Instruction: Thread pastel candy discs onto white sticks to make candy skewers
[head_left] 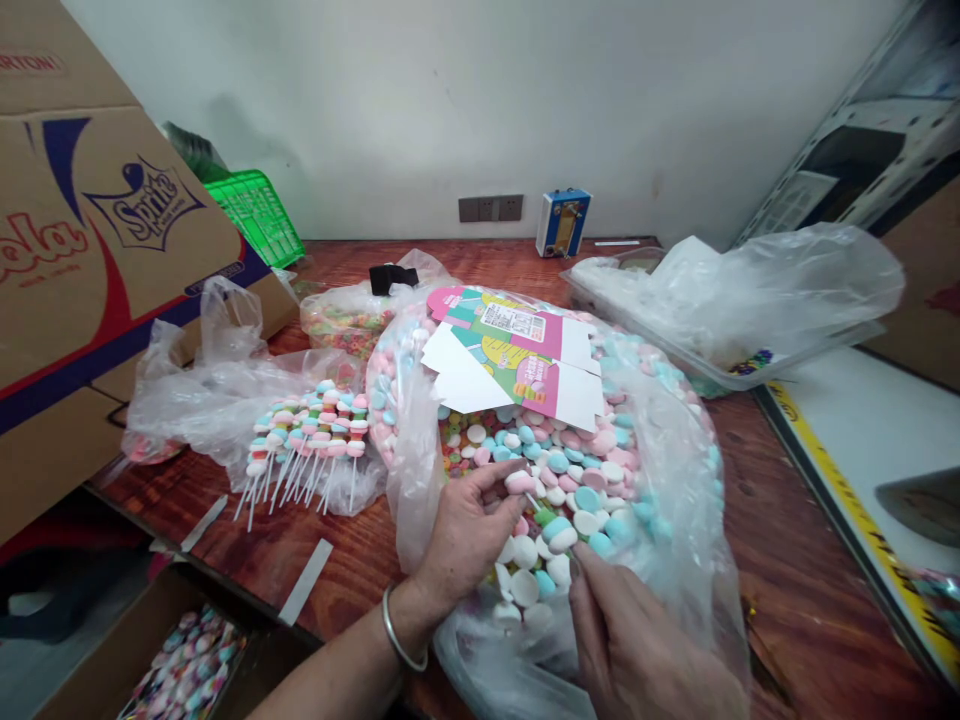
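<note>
My left hand (474,525) pinches a pink and white marshmallow candy (520,483) between thumb and fingers, at the tip of a thin white stick. Farther along that candy stick (559,535) sit a green piece and a blue and white marshmallow candy. My right hand (637,630) is closed at its lower end, the fingertips partly hidden. Both hands are over a large open plastic bag (679,500) of loose pink, blue and white candies (590,498). Small coloured rings (453,440) show in it too. Flat printed cardboard (517,350) lies over the bag's far part.
Finished-looking candy skewers (319,430) lie on plastic at left. A carton (112,230) leans behind them, with a box of wrapped candies (187,660) below. A clear tub (720,360) with plastic stands at right. White strips (306,582) lie on the wooden table (810,600).
</note>
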